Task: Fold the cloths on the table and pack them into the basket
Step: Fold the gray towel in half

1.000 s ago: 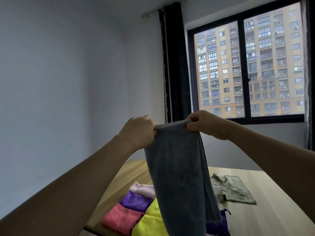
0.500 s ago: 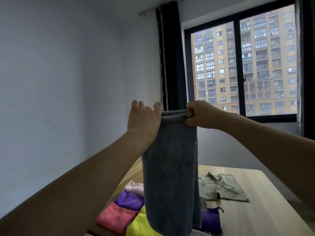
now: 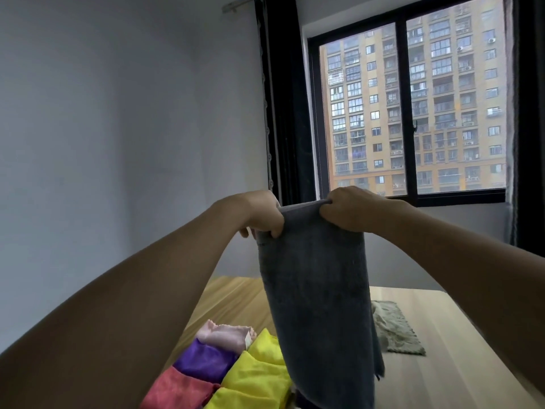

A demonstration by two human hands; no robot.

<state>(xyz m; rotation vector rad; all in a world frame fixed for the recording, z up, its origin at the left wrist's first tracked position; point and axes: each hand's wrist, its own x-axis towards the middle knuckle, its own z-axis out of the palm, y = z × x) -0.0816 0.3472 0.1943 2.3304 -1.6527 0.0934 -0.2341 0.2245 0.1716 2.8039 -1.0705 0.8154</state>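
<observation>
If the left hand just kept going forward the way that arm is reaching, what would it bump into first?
Probably the dark curtain beside the window, though depth is hard to judge. The left hand grips the grey towel in mid-air, and nothing shows between it and the far wall.

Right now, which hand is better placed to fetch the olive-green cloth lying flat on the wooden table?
Right hand: the olive-green cloth lies on its side of the hanging dark grey towel. Both hands grip the towel.

1. Daylight enters through the window (image 3: 413, 107) at the far right; the room itself is dim and bluish.
2. Both forearms, backlit, look dark and shadowed.
3. Wide-angle distortion bends the curtain (image 3: 283, 98) and wall lines.
4. Detail is soft and slightly smeared throughout.
</observation>
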